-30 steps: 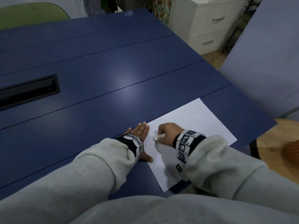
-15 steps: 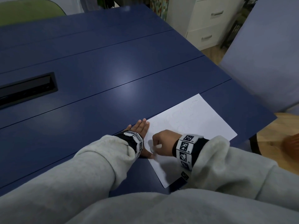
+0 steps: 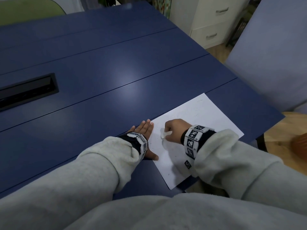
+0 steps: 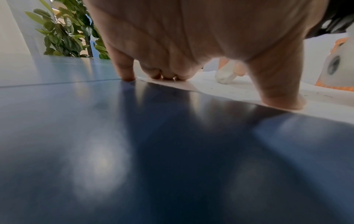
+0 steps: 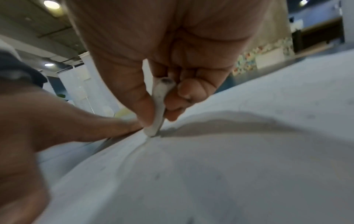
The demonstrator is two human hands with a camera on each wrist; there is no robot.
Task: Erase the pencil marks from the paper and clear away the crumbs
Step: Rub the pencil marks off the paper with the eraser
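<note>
— Blue bench (image 3: 99,67) all round, and the white paper (image 3: 216,120) lay at its near right corner, one long edge running close to the bench's right edge.

— Where were the hands?

— Left hand (image 3: 146,131) was flat, fingers straight, pressing down on the paper's left edge; the left wrist view showed its fingertips (image 4: 126,75) and thumb planted right where sheet met bench. Right hand (image 3: 174,130) was curled round a white eraser (image 5: 160,109), pinched between thumb and fingers, its tip touching the sheet near the left edge.

— So the rubbing was on?

— That was my read: mid-erase. The paper puckered just under the eraser's tip in the right wrist view, so it was being dragged under pressure.

— Much left to do?

— Plenty, I judged. Faint pencil marks (image 3: 191,113) showed on the far half of the sheet, and dark crumbs (image 3: 154,143) were scattered on the paper between the two hands and nearer the body.

— Next move?

— Shorter, lighter strokes with the left hand holding firm, or that wrinkle could crease or tear. Then working toward the far marks, shifting the bracing hand along. Sweeping crumbs off came last, as I saw it.
</note>
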